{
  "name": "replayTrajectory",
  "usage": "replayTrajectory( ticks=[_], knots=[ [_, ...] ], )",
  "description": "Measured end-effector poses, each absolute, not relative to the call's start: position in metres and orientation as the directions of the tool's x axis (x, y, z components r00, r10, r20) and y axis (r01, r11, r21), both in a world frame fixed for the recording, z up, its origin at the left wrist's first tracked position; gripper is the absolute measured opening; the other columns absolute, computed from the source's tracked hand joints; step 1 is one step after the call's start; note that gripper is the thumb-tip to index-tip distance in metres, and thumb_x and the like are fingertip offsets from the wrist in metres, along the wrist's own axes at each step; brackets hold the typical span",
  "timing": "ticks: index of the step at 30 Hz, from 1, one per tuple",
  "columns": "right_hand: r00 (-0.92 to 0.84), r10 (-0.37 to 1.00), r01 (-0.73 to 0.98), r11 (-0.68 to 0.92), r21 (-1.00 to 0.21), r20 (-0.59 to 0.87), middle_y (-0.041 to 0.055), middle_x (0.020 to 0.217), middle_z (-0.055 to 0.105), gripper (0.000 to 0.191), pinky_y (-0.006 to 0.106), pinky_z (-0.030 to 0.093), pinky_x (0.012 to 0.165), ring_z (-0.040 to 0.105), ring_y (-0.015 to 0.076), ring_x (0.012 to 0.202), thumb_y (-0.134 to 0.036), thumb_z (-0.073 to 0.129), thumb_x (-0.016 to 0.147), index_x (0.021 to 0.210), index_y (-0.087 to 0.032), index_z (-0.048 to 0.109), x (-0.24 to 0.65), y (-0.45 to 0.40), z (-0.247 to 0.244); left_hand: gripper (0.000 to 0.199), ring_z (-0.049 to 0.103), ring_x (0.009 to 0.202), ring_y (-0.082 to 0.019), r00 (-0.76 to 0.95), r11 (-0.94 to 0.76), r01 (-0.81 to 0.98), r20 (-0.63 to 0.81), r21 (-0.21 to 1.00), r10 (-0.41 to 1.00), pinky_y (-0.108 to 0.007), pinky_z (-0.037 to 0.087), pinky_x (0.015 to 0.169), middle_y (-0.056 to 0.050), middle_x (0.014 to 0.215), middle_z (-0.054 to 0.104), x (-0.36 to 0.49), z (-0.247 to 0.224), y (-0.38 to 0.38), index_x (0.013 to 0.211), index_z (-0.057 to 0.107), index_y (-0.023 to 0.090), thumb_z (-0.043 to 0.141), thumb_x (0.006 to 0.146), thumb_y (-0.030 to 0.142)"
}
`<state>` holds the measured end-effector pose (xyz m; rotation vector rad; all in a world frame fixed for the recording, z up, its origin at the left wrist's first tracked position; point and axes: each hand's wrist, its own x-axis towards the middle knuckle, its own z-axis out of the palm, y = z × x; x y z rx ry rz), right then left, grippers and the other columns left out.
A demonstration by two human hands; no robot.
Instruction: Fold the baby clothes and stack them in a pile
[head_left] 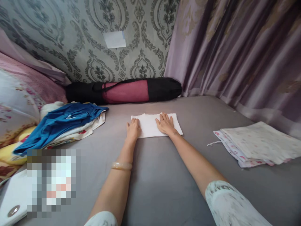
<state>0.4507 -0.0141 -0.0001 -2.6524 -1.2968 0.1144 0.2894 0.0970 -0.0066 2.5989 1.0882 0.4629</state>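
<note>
A white folded cloth (148, 126) lies flat on the grey sheet in front of me, longer from side to side than front to back. My left hand (133, 128) rests on its left end, fingers stretched forward and the thumb out to the side. Toward the cloth's right part, my right hand (165, 123) presses down flat with its fingers spread. Neither hand grips anything. The cloth's right end shows past my right hand.
Grey sheet (160, 175) surrounds the cloth. At left lie a heap with a blue garment (70, 117) and a white object (17, 196) beside a blurred patch. Folded patterned fabric (263, 141) is at right. A black-and-pink bag (127, 91) lies along the wall, near purple curtains (211, 56).
</note>
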Motion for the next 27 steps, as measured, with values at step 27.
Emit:
replayTrajectory(
  ticks=[27],
  knots=[
    [0.539, 0.816, 0.842, -0.531, -0.097, 0.209, 0.0157, 0.157, 0.025, 0.059, 0.051, 0.009, 0.116, 0.017, 0.0306, 0.146, -0.044, 0.022, 0.100, 0.148, -0.012, 0.036, 0.453, -0.059, 0.002, 0.050, 0.031, 0.142, -0.026, 0.796, -0.845, 0.521, 0.287, 0.123, 0.533, -0.054, 0.016, 0.117, -0.016, 0.147, 0.044, 0.312, 0.002, 0.055, 0.134, 0.049, 0.012, 0.023, 0.100, 0.038]
  ],
)
